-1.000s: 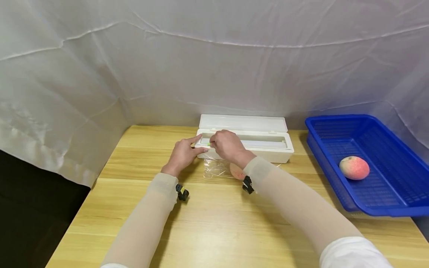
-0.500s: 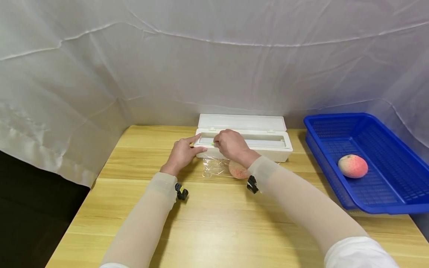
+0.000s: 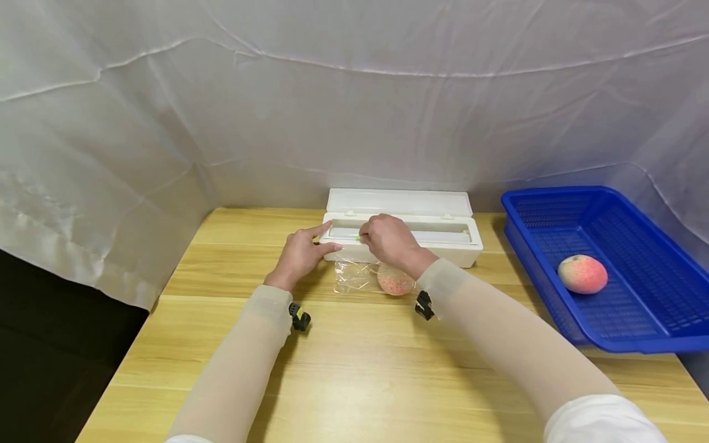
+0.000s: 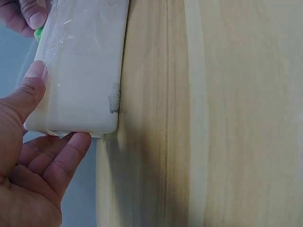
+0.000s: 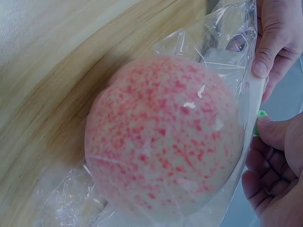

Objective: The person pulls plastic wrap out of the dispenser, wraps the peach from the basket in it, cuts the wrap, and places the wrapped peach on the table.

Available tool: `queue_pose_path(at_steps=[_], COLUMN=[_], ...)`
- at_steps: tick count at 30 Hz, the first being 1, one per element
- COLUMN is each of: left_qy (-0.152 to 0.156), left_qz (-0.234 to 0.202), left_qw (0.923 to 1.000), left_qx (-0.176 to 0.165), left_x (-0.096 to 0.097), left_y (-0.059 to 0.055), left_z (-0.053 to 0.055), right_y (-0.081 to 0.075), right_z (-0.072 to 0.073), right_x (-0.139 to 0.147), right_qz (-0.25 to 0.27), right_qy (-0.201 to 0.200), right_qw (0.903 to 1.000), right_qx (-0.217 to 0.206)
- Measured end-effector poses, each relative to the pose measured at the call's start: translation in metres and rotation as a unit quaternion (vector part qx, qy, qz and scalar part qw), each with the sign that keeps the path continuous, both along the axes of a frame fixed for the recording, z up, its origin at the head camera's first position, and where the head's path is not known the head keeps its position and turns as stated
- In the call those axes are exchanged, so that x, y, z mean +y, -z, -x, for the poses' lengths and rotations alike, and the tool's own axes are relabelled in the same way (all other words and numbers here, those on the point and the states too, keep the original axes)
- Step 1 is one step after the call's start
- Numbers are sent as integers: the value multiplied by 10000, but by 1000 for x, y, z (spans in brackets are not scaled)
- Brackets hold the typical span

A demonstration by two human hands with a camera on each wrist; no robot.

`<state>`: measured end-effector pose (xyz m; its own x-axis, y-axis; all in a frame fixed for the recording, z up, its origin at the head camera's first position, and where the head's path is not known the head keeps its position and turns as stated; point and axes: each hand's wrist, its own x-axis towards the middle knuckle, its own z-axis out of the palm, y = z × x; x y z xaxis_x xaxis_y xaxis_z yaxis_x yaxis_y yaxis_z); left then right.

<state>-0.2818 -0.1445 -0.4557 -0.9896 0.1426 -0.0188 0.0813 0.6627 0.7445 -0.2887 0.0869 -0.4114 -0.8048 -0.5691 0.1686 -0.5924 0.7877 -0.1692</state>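
Note:
A long white cling film box (image 3: 443,253) stands at the back of the table, its lid (image 3: 399,202) raised. My left hand (image 3: 299,255) holds the box's left end, thumb on the front face and fingers at the end. With my right hand (image 3: 390,240) I pinch a small green slider (image 5: 260,122) on the box's front edge. Clear cling film (image 3: 351,278) hangs from that edge onto the table and covers a pinkish speckled peach (image 5: 161,137). In the head view, my right hand and wrist hide part of the box's front.
A blue plastic basket (image 3: 576,326) stands on the right of the wooden table (image 3: 354,375), with another peach (image 3: 583,274) inside. A pale cloth curtain (image 3: 354,129) closes off the back, just behind the raised lid.
My right hand has moved a little to the right along the box's front edge with the green slider. More of the covered peach shows. My left hand stays on the box's end.

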Motion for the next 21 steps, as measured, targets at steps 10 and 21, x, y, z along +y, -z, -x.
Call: queue_pose_path(at_steps=[10, 21], left_qy=[37, 23], left_qz=[37, 6], left_qw=[10000, 10000], left_qx=[-36, -96], left_x=[-1, 0], left_y=[-1, 1], left_z=[0, 0], right_y=[0, 1], right_z=[-1, -3], right_x=[7, 20], right_qz=[25, 40], right_qy=[16, 61], right_qw=[10000, 10000], right_qx=[41, 21])
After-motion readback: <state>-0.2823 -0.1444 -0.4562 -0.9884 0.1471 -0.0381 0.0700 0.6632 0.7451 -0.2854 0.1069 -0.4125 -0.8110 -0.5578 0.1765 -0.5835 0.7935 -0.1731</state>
